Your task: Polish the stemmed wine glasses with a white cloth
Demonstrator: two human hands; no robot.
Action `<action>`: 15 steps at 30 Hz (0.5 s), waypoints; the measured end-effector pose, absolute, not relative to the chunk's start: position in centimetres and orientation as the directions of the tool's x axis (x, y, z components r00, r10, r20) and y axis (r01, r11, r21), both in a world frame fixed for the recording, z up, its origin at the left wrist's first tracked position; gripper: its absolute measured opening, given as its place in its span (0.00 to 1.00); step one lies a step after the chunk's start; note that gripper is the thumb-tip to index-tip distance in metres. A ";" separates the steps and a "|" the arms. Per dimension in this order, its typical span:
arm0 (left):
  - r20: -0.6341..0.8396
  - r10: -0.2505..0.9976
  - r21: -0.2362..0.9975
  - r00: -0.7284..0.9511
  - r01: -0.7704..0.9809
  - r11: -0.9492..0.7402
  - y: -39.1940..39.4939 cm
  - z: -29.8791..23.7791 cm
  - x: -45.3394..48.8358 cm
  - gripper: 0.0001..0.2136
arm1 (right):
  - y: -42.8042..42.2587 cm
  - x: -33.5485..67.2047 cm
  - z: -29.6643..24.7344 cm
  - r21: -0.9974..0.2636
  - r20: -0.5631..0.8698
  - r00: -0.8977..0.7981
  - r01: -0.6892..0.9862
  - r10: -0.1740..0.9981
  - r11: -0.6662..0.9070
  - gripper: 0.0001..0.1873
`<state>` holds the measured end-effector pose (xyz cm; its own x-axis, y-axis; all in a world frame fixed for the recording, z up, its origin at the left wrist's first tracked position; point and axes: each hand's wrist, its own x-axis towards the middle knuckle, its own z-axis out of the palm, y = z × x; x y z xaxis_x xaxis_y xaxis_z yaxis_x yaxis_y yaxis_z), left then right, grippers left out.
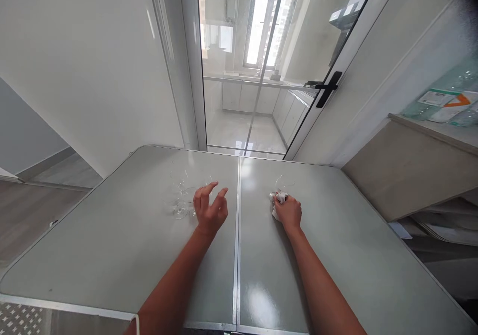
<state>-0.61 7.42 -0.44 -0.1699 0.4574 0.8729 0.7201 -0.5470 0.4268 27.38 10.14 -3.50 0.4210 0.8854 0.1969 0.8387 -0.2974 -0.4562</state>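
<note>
My left hand (209,206) hovers over the grey folding table (112,245) with its fingers spread and curled, holding nothing. Just left of it lies a clear glass (182,195), hard to make out against the tabletop. My right hand (288,210) rests on the right half of the table, closed round a crumpled white cloth (278,199). Beyond that hand stands another clear glass (284,181), close to the cloth.
A metal seam (237,235) runs down the table's middle. Behind the table a glass door with a black handle (325,88) opens onto a bright kitchen. A beige counter (411,170) with packages (444,103) stands at the right, close to the table's edge.
</note>
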 end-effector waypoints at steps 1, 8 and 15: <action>0.886 0.435 0.396 -0.160 0.750 -0.530 7.5 -0.3 -0.8 0.14 | 10.1 27.4 -3.5 -0.456 0.197 0.421 0.839 0.886 -0.297 0.20; 0.926 0.362 0.279 -0.105 0.836 -0.472 7.1 0.9 -0.7 0.15 | 10.0 27.2 -3.2 -0.460 0.184 0.419 0.836 0.889 -0.299 0.18; 0.842 0.443 0.429 -0.306 0.879 -0.207 5.9 2.9 -1.5 0.13 | 9.9 26.9 -2.9 -0.457 0.157 0.435 0.828 0.887 -0.325 0.18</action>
<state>-1.47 5.87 2.90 -0.3064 0.4432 0.8424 0.8794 -0.2071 0.4288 26.94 9.86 -2.92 0.4350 0.8867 0.1569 0.8280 -0.3254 -0.4568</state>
